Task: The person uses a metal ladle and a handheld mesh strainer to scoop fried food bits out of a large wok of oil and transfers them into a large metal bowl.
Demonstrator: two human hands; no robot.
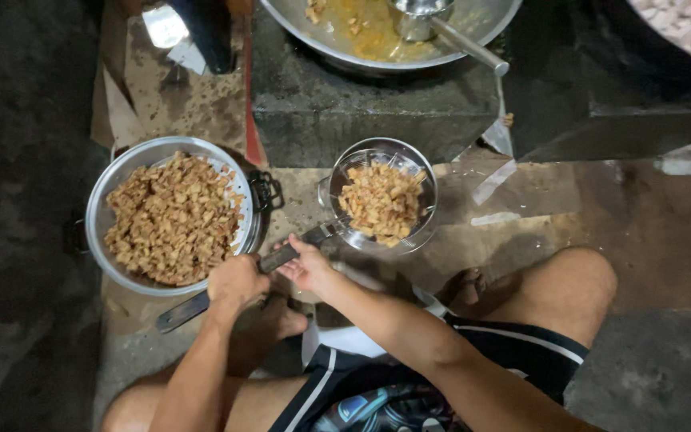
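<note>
Head-camera view showed a seated person working low over the floor, both hands on the long dark handle [225,282] of a wire skimmer [384,196]. The left hand [236,282] was closed around the handle near its middle, and the right hand [307,266] gripped it a little farther up, nearer the basket. The handle's long axis ran from lower left to upper right, so the skimmer's bowl, loaded with golden fried pieces [381,202], lay up and to the right of both hands, the right hand being the nearer. Just left of the hands sat a round metal colander [113,180] heaped with similar browned pieces. Beyond, a large wok [473,24] holding oil and a ladle [441,24] rested on a dark stove block.
</note>
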